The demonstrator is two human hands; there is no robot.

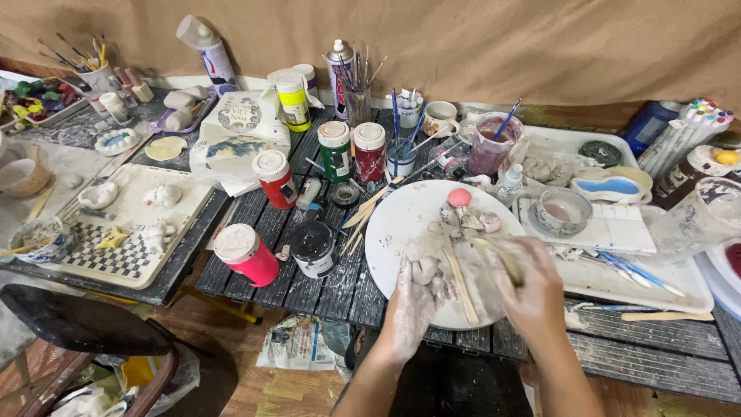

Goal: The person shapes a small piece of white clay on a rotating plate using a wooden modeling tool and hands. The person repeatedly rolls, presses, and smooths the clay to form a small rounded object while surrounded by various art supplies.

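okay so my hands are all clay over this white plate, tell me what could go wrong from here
Two risks stand out. The round white plate hangs slightly past the table's near edge, so pressing down with the left hand or right hand might tip it. Loose wooden sticks lie against the plate's left rim beside the black paint jar and pink paint jar; an elbow swing could knock those over.

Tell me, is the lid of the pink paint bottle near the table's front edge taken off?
No. The pink paint bottle has its pale round lid on top, and it stands closed beside the black jar.
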